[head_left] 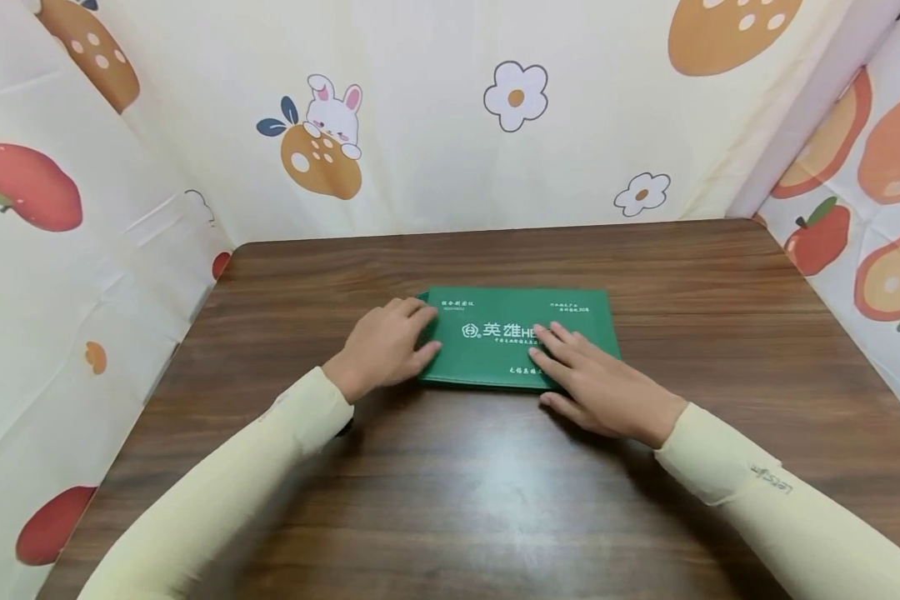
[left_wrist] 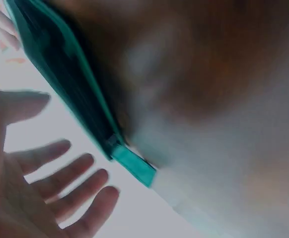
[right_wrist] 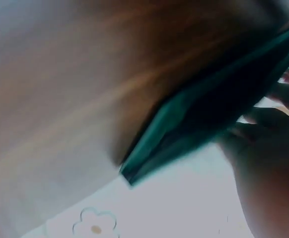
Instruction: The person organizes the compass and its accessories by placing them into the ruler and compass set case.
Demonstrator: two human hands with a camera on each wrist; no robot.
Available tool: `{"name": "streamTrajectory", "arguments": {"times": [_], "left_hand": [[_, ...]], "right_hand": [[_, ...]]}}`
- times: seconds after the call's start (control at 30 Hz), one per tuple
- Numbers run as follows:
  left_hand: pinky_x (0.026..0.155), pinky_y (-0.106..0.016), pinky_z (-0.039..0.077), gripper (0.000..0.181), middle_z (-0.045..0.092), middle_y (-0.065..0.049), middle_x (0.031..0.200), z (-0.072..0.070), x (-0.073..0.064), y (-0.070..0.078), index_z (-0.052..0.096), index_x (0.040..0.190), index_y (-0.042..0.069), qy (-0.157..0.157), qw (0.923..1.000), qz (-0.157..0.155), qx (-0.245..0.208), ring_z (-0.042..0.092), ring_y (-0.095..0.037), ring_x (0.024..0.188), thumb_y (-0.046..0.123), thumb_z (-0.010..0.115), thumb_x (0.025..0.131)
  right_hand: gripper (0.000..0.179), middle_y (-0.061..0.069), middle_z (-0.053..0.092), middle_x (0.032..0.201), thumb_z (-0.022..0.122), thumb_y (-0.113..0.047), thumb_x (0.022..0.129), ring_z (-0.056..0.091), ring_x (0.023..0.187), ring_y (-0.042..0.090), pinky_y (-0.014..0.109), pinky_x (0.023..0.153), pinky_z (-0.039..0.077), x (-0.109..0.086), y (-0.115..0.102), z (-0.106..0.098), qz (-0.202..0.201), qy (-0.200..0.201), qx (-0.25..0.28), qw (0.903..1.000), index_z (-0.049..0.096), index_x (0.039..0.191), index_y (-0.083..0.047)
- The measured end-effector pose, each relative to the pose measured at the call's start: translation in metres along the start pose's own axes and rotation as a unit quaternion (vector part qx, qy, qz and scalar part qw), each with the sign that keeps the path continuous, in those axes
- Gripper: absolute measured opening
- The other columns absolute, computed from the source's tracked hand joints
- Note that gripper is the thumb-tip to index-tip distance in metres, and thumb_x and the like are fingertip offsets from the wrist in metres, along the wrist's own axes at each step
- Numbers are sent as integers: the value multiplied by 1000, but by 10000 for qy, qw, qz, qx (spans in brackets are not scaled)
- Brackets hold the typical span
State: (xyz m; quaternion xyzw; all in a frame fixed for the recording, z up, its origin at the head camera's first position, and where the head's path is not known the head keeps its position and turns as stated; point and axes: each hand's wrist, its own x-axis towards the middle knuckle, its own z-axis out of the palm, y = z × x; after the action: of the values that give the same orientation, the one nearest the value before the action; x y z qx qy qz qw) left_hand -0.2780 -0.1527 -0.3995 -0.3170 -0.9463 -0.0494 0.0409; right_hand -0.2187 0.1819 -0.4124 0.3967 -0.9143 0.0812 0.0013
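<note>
A flat green case (head_left: 468, 358) with white lettering lies on the table, with its right part partly covered. My right hand (head_left: 607, 387) rests on its right side with fingers extended, hiding some of the print. Beside the left end is my left hand (head_left: 386, 346), its fingertips at the edge. In the left wrist view the fingers of that hand are spread apart, next to the case's dark open side (left_wrist: 67, 74) and a small green flap (left_wrist: 134, 166). The right wrist view shows a gap along the case's edge (right_wrist: 174, 119), dark inside.
The brown wood-grain table (head_left: 457, 483) reaches to the curtain (head_left: 427, 125) behind, printed with fruit, flowers and a rabbit. More printed cloth (head_left: 37, 308) hangs on the left and on the right.
</note>
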Motion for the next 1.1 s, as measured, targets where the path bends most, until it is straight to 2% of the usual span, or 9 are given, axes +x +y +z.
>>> {"name": "streamTrajectory", "arguments": {"times": [0.07,0.13,0.2,0.3,0.4,0.53,0.77,0.97,1.1], "left_hand": [[102,-51,44,61,52,-14,146,-1,-8,6,56,143,8,-59,9990,427,-78,48,-30,134,48,60,98],[107,-52,39,65,46,-11,152,-1,-15,10,54,147,12,-230,9974,661,-138,42,-28,141,54,59,97],[110,-52,36,66,43,-10,155,0,-21,11,52,148,14,-427,9961,758,-136,38,-27,143,56,58,97],[110,-50,36,64,42,-10,155,2,-24,11,53,148,15,-563,9952,792,-75,38,-27,143,54,59,97],[110,-49,37,62,43,-11,155,3,-22,8,53,147,14,-571,9956,744,-41,39,-28,143,51,61,97],[111,-48,37,63,41,-12,155,6,-14,3,53,147,13,-624,9962,563,-229,37,-29,144,50,62,97],[114,-47,33,64,34,-11,159,14,9,-9,48,150,12,-812,9936,245,-741,29,-29,147,47,62,98],[117,-45,28,65,27,-8,163,17,24,-14,42,154,15,-1066,9904,-80,-878,20,-26,151,47,59,100],[118,-46,26,66,25,-7,164,18,28,-14,40,155,16,-1170,9889,-153,-908,18,-25,152,48,58,100]], "right_hand": [[61,24,33,157,64,-35,99,28,145,44,59,114,26,-9,6,-5,116,107,-157,9998,49,147,0],[57,25,40,153,68,-31,96,34,142,45,62,111,28,-19,10,-10,190,212,-273,9992,54,143,-1],[52,25,47,147,72,-26,94,42,137,45,63,109,33,-27,15,-12,190,330,-321,9988,60,138,-2],[47,26,53,141,76,-19,91,50,131,44,60,102,42,-32,20,-11,126,474,-239,9985,65,133,-1],[44,27,52,142,74,-16,92,50,131,43,55,97,48,-29,25,-9,135,507,-80,9986,65,132,0],[43,27,49,145,71,-13,95,47,134,43,53,96,49,-20,33,-7,287,458,61,9985,63,134,1],[42,29,45,148,67,-9,96,41,137,46,56,101,44,-6,51,-9,584,329,431,9968,61,136,3],[42,30,41,150,64,-7,98,37,139,48,56,104,41,7,64,-9,764,195,611,9950,57,138,4],[43,29,36,154,61,-6,99,32,142,47,57,107,37,9,69,-9,940,17,764,9926,55,141,3]]}}
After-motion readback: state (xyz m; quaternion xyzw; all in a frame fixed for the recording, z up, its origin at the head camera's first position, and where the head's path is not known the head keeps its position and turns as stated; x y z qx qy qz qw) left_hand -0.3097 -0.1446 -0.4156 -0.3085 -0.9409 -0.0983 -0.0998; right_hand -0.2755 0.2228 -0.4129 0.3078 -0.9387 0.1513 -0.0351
